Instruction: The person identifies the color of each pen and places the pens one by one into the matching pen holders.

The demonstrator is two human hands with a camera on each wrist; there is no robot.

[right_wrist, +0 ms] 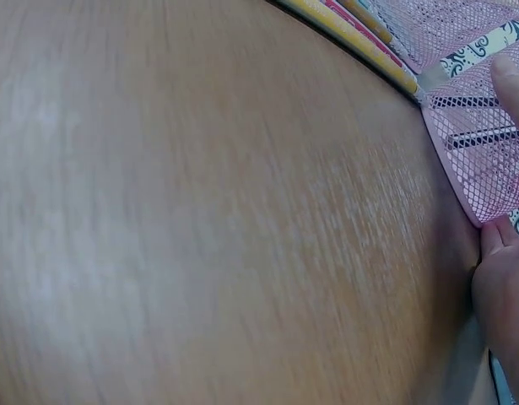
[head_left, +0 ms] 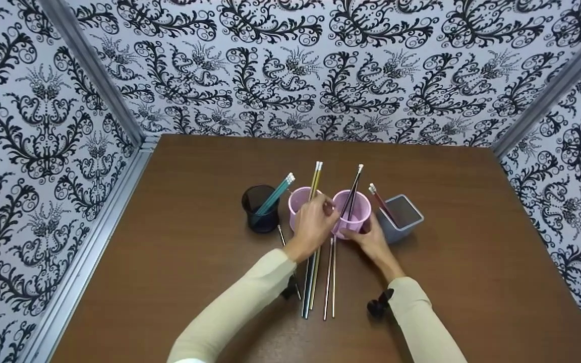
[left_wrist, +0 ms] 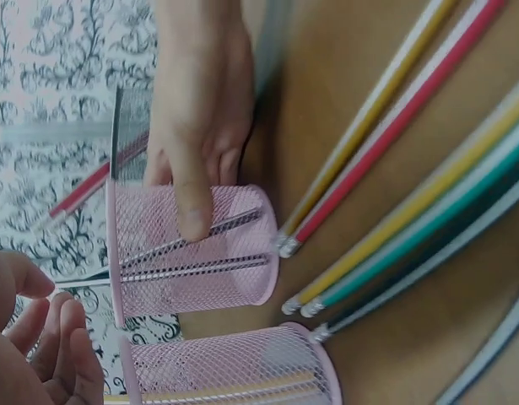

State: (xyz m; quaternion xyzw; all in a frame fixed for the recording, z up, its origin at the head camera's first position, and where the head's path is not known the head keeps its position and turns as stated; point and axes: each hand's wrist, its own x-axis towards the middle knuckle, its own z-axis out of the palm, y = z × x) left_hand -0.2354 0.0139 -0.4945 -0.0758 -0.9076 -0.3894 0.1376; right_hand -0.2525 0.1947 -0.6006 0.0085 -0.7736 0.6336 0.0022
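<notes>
My right hand (head_left: 369, 239) grips the right pink mesh pencil cup (left_wrist: 229, 291) from its side, with the thumb across the mesh. Two dark pencils (head_left: 352, 194) stand slanted in that cup. Over the left pink mesh cup (left_wrist: 234, 367) hovers my left hand (head_left: 315, 222), its fingers loosely bent and nothing seen between them in the left wrist view. Yellow pencils (head_left: 315, 176) stand in the left pink cup, which my left hand partly hides. Several loose pencils (left_wrist: 394, 126) lie on the table before the cups, their ends near the cup bases.
On the left stands a black mesh cup (head_left: 256, 194) with teal pencils (head_left: 275, 194). A grey square mesh holder (head_left: 405, 229) with red pencils (head_left: 382, 202) stands close to my right hand. The brown table (head_left: 194, 242) meets patterned walls (head_left: 290, 65) at the back and sides.
</notes>
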